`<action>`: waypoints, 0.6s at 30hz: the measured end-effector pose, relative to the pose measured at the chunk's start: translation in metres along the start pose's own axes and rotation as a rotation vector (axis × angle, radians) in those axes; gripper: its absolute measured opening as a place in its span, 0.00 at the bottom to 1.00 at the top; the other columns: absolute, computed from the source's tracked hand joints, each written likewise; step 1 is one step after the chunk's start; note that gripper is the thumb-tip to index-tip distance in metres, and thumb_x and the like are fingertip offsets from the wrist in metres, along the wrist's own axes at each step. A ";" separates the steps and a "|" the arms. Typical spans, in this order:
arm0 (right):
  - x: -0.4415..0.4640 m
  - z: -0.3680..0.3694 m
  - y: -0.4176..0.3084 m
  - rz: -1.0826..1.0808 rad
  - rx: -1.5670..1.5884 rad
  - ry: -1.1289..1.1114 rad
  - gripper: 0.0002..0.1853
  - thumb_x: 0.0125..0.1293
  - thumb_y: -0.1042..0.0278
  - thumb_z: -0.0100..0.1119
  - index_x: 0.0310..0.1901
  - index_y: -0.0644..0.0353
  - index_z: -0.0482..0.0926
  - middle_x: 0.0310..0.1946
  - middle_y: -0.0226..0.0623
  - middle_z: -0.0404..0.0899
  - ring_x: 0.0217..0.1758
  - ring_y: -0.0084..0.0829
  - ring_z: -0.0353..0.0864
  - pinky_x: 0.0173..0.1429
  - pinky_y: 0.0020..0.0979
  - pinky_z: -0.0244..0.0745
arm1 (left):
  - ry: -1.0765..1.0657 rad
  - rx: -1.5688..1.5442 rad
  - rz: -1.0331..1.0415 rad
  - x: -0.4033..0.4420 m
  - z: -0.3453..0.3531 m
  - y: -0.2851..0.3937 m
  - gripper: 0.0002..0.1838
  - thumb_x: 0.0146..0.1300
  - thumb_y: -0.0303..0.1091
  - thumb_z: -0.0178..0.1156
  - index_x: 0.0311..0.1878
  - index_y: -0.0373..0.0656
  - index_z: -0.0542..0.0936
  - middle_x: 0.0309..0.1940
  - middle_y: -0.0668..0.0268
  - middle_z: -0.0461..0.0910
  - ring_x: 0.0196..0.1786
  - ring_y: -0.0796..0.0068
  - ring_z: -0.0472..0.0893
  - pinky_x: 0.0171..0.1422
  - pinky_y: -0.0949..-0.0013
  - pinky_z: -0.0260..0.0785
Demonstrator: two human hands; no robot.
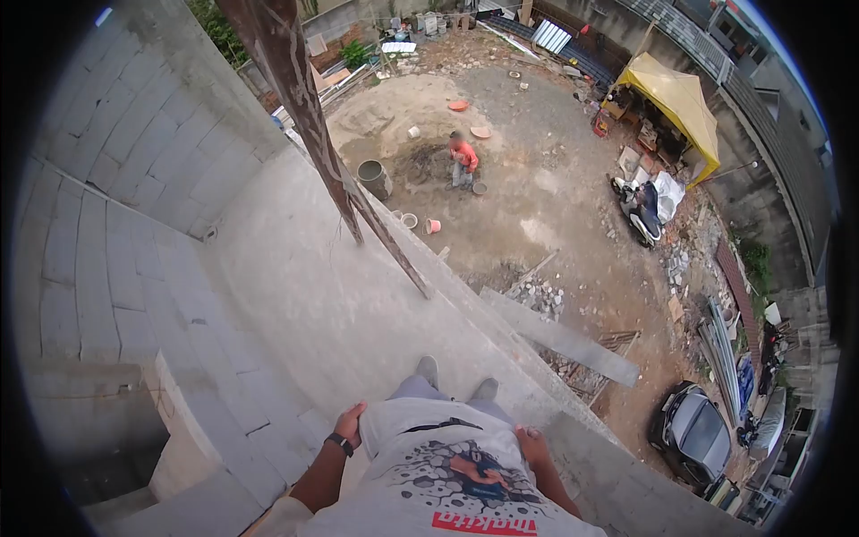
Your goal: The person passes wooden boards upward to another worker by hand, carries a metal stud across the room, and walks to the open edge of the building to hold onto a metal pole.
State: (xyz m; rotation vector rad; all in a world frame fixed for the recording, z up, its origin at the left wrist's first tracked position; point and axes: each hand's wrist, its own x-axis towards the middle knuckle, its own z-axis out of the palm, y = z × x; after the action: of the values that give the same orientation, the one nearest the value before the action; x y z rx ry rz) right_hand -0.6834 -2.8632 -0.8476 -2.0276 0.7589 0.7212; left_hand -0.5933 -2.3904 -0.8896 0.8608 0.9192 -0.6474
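My left hand (350,424), with a dark watch (339,443) on its wrist, is closed at the left edge of the hem of my light grey printed T-shirt (420,465). At the other edge my right hand (531,441) has its fingers curled in on the shirt cloth. Between the two hands the shirt front is spread wide. My shoes (428,370) stand on a bare concrete ledge (322,304) high above the ground.
Grey block walls (152,277) rise on the left. Rusty poles (304,116) cross the ledge. Beyond its edge, far below, a person in orange (463,157) is by a sand pile (394,107). A metal drum (373,177), motorbike (640,210) and car (693,434) are also down there.
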 end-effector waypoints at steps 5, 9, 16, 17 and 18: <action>-0.041 0.011 0.059 0.443 1.011 -0.370 0.23 0.65 0.50 0.55 0.52 0.61 0.75 0.46 0.42 0.80 0.40 0.38 0.79 0.49 0.41 0.72 | -0.226 -0.029 -0.245 -0.069 0.055 0.036 0.29 0.72 0.54 0.46 0.65 0.41 0.67 0.64 0.57 0.71 0.67 0.61 0.68 0.72 0.56 0.58; -0.091 0.005 0.042 0.406 1.142 -0.522 0.25 0.68 0.56 0.51 0.59 0.68 0.70 0.51 0.44 0.79 0.51 0.42 0.79 0.60 0.41 0.69 | -0.187 0.042 -0.232 -0.110 0.061 0.030 0.29 0.73 0.52 0.44 0.69 0.44 0.64 0.66 0.62 0.70 0.69 0.62 0.67 0.73 0.58 0.57; -0.101 0.030 0.001 0.562 0.999 0.079 0.32 0.70 0.48 0.51 0.58 0.75 0.72 0.53 0.48 0.79 0.55 0.42 0.78 0.62 0.40 0.68 | -0.030 0.282 -0.391 -0.119 0.047 0.016 0.25 0.73 0.45 0.45 0.68 0.41 0.64 0.58 0.60 0.76 0.60 0.65 0.76 0.66 0.59 0.65; -0.100 0.036 0.019 0.555 0.851 0.080 0.32 0.69 0.46 0.51 0.55 0.75 0.74 0.51 0.48 0.80 0.53 0.41 0.79 0.60 0.40 0.69 | -0.014 0.335 -0.395 -0.120 0.040 0.009 0.25 0.73 0.46 0.45 0.66 0.40 0.65 0.55 0.59 0.76 0.57 0.64 0.76 0.64 0.59 0.65; -0.101 0.043 0.039 0.547 0.705 0.081 0.33 0.69 0.44 0.51 0.53 0.76 0.76 0.48 0.47 0.81 0.51 0.40 0.79 0.58 0.40 0.70 | 0.004 0.403 -0.395 -0.121 0.030 -0.001 0.25 0.73 0.47 0.45 0.65 0.39 0.66 0.52 0.58 0.76 0.55 0.64 0.76 0.61 0.59 0.65</action>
State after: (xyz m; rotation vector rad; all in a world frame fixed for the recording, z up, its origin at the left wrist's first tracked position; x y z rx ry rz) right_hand -0.7869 -2.8202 -0.8162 -1.2176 1.4135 0.5515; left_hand -0.6386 -2.4022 -0.7737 1.0448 0.9882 -1.2022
